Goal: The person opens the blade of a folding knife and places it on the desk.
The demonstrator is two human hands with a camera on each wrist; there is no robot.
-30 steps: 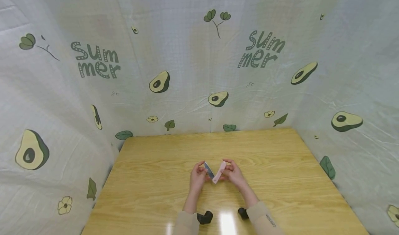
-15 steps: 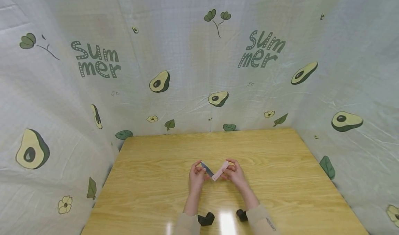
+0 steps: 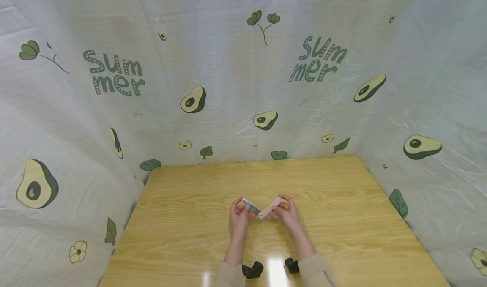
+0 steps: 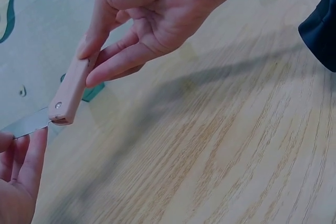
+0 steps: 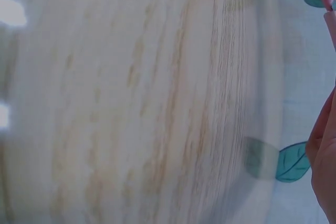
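Observation:
A small folding knife with a pink handle (image 3: 270, 207) and a steel blade (image 3: 251, 207) is held above the wooden table (image 3: 342, 219), partly unfolded in a wide V. My right hand (image 3: 286, 211) grips the handle (image 4: 71, 88) between thumb and fingers. My left hand (image 3: 239, 214) pinches the blade (image 4: 29, 123) near its tip. In the right wrist view only the edge of the right hand (image 5: 324, 145) and a sliver of the handle (image 5: 331, 24) show.
Fabric walls printed with avocados and "Summer" (image 3: 114, 73) enclose the table on three sides. Black wrist camera mounts (image 3: 253, 270) sit by my sleeves near the front edge. A glare spot (image 3: 276, 272) lies between my forearms.
The knife has unfolded further: blade and handle now spread to a wider angle, and both hands have drifted slightly apart and a little away from me.

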